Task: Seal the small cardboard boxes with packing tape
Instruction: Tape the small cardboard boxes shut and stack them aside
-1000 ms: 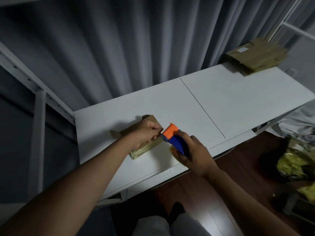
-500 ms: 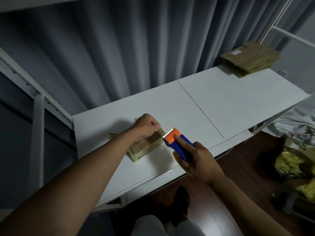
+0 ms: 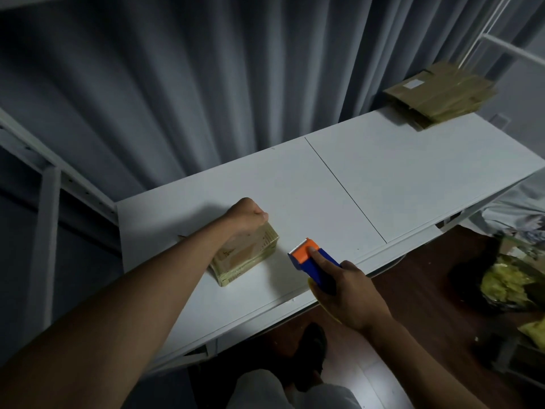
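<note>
Head view: the small cardboard box (image 3: 246, 258) sits near the front edge of the desk (image 3: 398, 172), the left hand (image 3: 246, 214) fisted on its top. The right hand (image 3: 348, 293) grips the tape dispenser (image 3: 314, 265) just beside it. The box is judged light and crushable; steady it from above, by its edges.

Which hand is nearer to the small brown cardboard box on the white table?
Left. The left hand rests on the small brown cardboard box; the right hand is apart, beside it.

1. The left hand (image 3: 246, 215) is curled into a fist, knuckles up, pressing down, its bare forearm stretched forward.
2. The right hand (image 3: 349, 292) grips a handle, index finger laid straight along the top, wrist low, forearm angled in from the right.
</note>
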